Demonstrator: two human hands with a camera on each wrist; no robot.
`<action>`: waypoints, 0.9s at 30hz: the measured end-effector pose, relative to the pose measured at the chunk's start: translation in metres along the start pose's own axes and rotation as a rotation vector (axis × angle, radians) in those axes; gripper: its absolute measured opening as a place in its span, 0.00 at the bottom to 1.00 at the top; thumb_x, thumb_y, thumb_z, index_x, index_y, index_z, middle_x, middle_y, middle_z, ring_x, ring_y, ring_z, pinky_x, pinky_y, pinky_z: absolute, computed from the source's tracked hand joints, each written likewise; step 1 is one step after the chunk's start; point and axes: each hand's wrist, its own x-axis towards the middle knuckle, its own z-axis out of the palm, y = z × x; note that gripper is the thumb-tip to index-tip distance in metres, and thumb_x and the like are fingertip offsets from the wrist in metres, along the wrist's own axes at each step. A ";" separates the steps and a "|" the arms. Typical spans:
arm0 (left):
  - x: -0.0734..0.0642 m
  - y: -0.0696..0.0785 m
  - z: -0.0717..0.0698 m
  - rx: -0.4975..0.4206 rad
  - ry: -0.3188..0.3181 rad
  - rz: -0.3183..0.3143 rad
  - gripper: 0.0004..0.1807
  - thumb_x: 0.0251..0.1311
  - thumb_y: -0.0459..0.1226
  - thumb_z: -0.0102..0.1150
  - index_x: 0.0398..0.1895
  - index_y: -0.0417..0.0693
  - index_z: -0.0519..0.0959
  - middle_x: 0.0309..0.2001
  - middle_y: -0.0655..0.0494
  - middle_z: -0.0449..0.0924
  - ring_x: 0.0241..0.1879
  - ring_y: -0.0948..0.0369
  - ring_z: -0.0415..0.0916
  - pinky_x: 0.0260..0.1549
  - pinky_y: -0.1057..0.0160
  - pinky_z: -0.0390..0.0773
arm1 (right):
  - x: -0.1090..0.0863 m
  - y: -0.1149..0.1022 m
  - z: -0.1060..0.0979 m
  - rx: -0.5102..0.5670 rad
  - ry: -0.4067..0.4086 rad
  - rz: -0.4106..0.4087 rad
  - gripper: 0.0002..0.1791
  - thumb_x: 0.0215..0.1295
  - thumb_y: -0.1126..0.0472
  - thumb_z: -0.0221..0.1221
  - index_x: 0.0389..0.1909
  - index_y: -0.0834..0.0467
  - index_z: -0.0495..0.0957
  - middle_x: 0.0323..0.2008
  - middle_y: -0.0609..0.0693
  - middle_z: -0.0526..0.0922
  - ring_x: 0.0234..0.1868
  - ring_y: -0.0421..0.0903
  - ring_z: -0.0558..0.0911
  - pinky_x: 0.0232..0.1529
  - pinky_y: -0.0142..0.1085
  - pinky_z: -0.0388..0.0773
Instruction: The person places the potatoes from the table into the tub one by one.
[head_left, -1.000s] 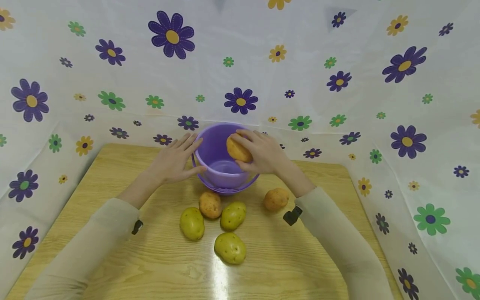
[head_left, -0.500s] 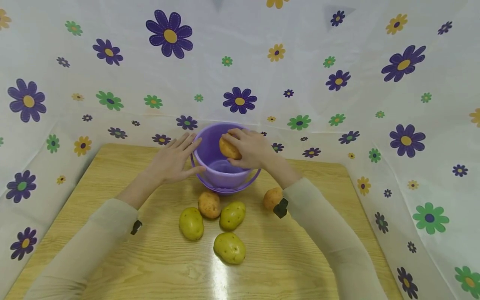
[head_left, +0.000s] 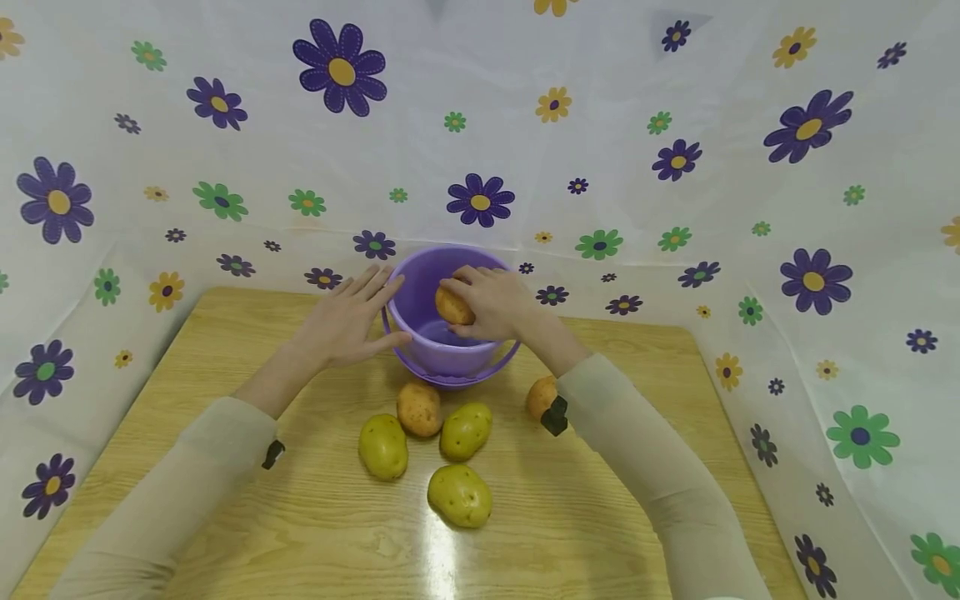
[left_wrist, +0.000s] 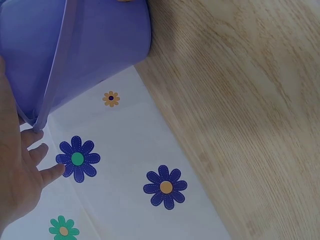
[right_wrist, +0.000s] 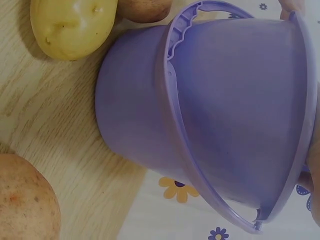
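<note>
A purple bucket (head_left: 450, 357) with its handle folded down stands at the back of the table. My right hand (head_left: 498, 307) reaches over its right rim and grips a brown potato (head_left: 452, 307) inside the opening. At the left rim my left hand (head_left: 341, 325) rests with fingers spread and straight; in the left wrist view its fingers (left_wrist: 35, 150) lie against the rim. In front of the bucket lie a brown potato (head_left: 419, 409) and three yellow-green potatoes, one left (head_left: 383, 447), one right (head_left: 466, 432) and one nearest (head_left: 460, 497).
Another brown potato (head_left: 540, 398) lies right of the bucket, partly hidden by the black camera (head_left: 555, 416) on the right wrist. A white flowered cloth (head_left: 600, 167) hangs behind and beside the wooden table (head_left: 300, 533).
My right hand has moved left, carrying the brown potato from the right rim further into the bucket's opening. The left hand has stayed at the left rim.
</note>
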 end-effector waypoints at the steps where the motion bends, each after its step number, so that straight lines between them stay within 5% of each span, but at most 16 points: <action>1: 0.000 0.000 0.000 0.003 0.000 0.000 0.52 0.59 0.73 0.36 0.78 0.53 0.45 0.79 0.47 0.44 0.78 0.47 0.42 0.74 0.41 0.54 | 0.000 0.000 0.000 0.005 -0.003 0.002 0.40 0.56 0.33 0.59 0.67 0.48 0.69 0.60 0.50 0.76 0.54 0.52 0.80 0.56 0.45 0.80; 12: -0.001 0.000 0.001 0.005 0.011 0.006 0.52 0.59 0.73 0.36 0.78 0.53 0.46 0.78 0.45 0.46 0.78 0.47 0.44 0.73 0.40 0.56 | -0.002 0.002 0.001 0.007 0.033 -0.030 0.43 0.58 0.29 0.55 0.69 0.49 0.67 0.63 0.51 0.74 0.61 0.53 0.77 0.67 0.47 0.73; 27: -0.001 -0.002 0.000 0.014 -0.020 0.000 0.52 0.59 0.74 0.33 0.79 0.55 0.42 0.79 0.46 0.45 0.78 0.47 0.43 0.75 0.43 0.54 | -0.025 0.004 -0.009 0.089 0.184 -0.062 0.40 0.63 0.29 0.49 0.68 0.50 0.67 0.64 0.51 0.74 0.63 0.52 0.74 0.65 0.47 0.74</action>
